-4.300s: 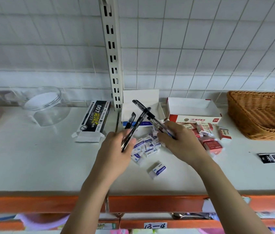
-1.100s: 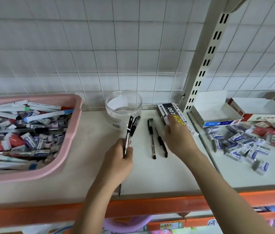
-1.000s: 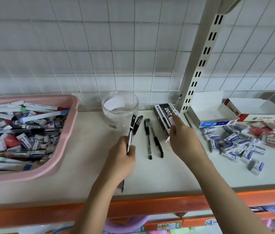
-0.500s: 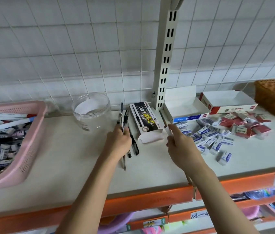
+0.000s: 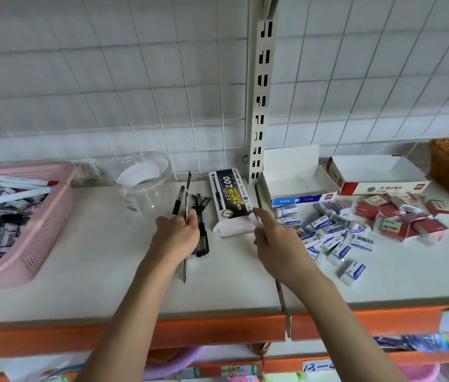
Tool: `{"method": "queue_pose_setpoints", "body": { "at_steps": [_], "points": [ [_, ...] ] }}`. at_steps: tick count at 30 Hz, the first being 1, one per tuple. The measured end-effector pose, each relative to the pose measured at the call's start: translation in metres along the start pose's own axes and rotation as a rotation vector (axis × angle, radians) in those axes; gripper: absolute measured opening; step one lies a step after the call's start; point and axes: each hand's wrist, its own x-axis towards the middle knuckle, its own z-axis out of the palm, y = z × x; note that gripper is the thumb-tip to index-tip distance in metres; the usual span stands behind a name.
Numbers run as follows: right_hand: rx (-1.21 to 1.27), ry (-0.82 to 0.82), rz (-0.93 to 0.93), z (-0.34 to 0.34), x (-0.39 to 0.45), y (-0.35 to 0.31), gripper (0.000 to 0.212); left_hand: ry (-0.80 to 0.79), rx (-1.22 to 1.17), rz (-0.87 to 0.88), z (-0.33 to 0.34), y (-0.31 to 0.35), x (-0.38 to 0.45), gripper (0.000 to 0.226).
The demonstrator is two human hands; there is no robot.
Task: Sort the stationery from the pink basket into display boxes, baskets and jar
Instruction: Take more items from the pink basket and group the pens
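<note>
White tiles back a white shelf (image 5: 102,285) with an orange front edge. At its left end sits the pink basket (image 5: 44,230), full of markers and erasers, with a clear jar (image 5: 146,183) beside it. The left hand (image 5: 176,238) has its fingers curled round two black pens (image 5: 186,197), above more pens (image 5: 202,235) lying on the shelf. The right hand (image 5: 275,244) pinches the open flap of the black pen box (image 5: 230,199). Loose erasers (image 5: 336,235) lie before two open white boxes (image 5: 295,183).
</note>
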Motion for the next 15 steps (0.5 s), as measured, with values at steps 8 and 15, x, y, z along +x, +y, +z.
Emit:
{"method": "queue_pose_setpoints", "body": {
  "at_steps": [8, 15],
  "points": [
    [0.017, -0.018, -0.023, 0.000, 0.000, 0.004, 0.043, 0.043, -0.165, 0.015, -0.004, -0.004, -0.001, 0.040],
    [-0.003, 0.010, -0.011, 0.007, -0.001, -0.001, 0.044, 0.062, -0.162, 0.024, -0.015, -0.035, 0.001, 0.040]
  ]
}}
